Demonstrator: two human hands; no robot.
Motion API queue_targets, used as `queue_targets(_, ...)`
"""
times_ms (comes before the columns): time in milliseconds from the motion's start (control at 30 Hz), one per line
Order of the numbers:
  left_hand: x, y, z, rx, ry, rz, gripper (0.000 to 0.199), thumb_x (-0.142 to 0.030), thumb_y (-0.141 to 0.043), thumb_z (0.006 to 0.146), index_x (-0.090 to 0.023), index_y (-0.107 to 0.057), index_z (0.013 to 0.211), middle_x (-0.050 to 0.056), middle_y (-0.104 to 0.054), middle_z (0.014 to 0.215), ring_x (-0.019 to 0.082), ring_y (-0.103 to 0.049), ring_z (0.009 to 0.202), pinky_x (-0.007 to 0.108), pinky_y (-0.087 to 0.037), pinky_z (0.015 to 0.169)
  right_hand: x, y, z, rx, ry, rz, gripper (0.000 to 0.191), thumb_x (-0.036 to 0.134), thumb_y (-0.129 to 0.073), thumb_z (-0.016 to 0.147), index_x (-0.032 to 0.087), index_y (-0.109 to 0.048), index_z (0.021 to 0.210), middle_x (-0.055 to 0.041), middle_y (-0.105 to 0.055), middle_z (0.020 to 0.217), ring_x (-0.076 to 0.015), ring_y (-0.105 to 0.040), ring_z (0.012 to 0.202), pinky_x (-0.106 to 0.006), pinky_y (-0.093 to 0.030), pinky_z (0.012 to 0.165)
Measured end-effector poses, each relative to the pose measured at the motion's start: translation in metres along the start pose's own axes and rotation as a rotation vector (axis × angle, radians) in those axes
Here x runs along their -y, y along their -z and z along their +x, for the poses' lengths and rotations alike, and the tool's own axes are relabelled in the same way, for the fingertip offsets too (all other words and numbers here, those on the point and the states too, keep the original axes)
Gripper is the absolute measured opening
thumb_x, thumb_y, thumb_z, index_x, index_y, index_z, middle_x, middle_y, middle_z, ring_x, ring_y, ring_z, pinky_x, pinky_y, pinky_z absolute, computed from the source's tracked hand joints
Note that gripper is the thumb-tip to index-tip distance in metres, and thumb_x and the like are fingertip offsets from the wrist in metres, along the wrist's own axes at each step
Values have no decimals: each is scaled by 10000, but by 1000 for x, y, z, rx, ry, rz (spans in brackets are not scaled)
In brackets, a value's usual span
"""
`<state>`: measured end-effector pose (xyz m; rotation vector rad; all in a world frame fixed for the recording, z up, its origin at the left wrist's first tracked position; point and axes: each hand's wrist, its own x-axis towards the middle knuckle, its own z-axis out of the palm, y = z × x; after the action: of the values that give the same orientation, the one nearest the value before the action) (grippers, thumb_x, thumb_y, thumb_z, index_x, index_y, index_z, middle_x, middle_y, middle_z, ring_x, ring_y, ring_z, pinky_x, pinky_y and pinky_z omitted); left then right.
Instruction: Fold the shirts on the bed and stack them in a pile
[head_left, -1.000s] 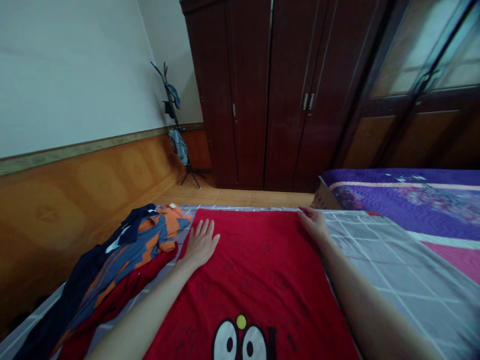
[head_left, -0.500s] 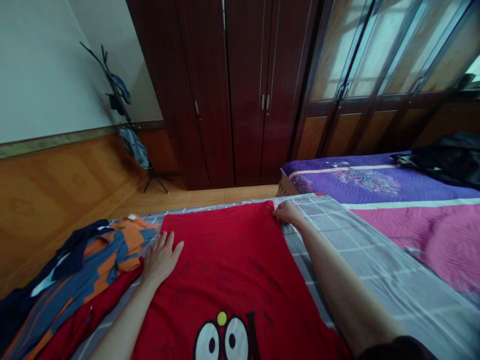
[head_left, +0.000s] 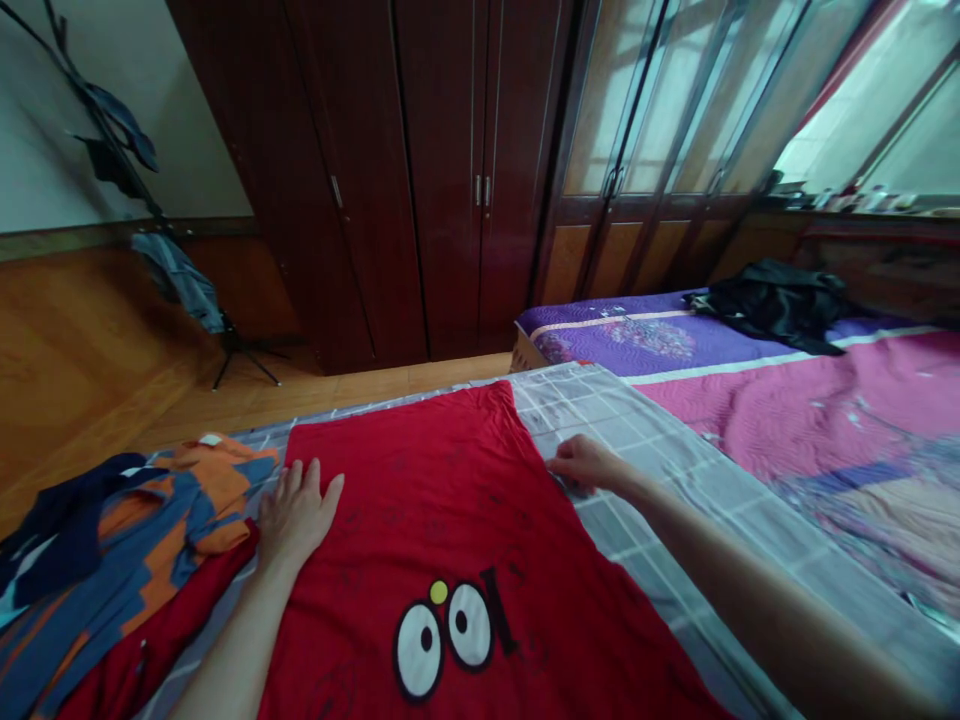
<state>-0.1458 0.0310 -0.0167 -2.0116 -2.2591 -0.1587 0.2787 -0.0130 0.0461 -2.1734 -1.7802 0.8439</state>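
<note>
A red shirt (head_left: 420,490) with printed cartoon eyes lies spread on a grey checked sheet (head_left: 637,440). My left hand (head_left: 296,515) rests flat with fingers spread on the shirt's left edge, near its far left corner. At the shirt's right edge, below the far right corner, my right hand (head_left: 589,464) is closed, its fingertips pinching the red cloth edge.
Left of the shirt lie an orange and blue garment (head_left: 172,540), a dark blue garment (head_left: 56,500) and a dark red one (head_left: 169,630). Behind are a coat stand (head_left: 142,190) and wardrobes (head_left: 450,180). A black garment (head_left: 772,300) lies on the purple and pink bedding (head_left: 810,400).
My right hand has moved from the shirt's far right corner down along its right edge. The view has turned to the right, and my left hand remains on the left edge.
</note>
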Motion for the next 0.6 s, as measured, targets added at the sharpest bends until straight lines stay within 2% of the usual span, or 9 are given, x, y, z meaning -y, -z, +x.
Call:
queue_targets(133, 2, -1, 0, -7, -23, -7, 633, -467, -212, 928, -67, -392, 1385, 216, -357, 1446, 341, -319, 1338, 503, -302, 1033, -20, -18, -77, -26, 5, -70, 248, 326, -561, 778, 173, -596, 587, -1, -587, 537, -110, -516, 505, -218, -290, 466)
queue_targets(233, 4, -3, 1, -3, -30, -23, 646, -480, -190, 926, -71, -388, 1386, 220, -355, 1444, 349, -314, 1338, 522, -303, 1026, -22, -29, -108, -81, -48, -209, 207, 302, -521, 778, 182, -644, 662, -25, -642, 634, -135, -552, 587, -235, -285, 508)
queue_targets(400, 7, -4, 1, 6, -50, -44, 658, -488, -173, 924, -71, -391, 1384, 224, -360, 1436, 354, -311, 1338, 529, -301, 1027, -19, -39, -124, -170, -49, -189, 217, 370, -535, 774, 197, -666, 778, -36, -674, 720, -158, -578, 646, -247, -300, 552)
queue_targets(533, 7, -2, -1, 1, -48, -63, 660, -489, -167, 924, -73, -392, 1385, 222, -355, 1440, 348, -311, 1340, 520, -293, 1039, -26, -39, -123, -255, -123, -76, 146, 295, -565, 708, 184, -611, 627, -15, -601, 579, -140, -524, 566, -247, -284, 523)
queue_targets(600, 6, -1, -1, 0, -41, -77, 665, -493, -163, 923, -74, -391, 1386, 218, -348, 1446, 343, -301, 1347, 515, -281, 1048, -32, -37, -120, -278, -171, -18, 169, 284, -522, 728, 172, -592, 622, -19, -589, 564, -133, -517, 546, -236, -299, 499)
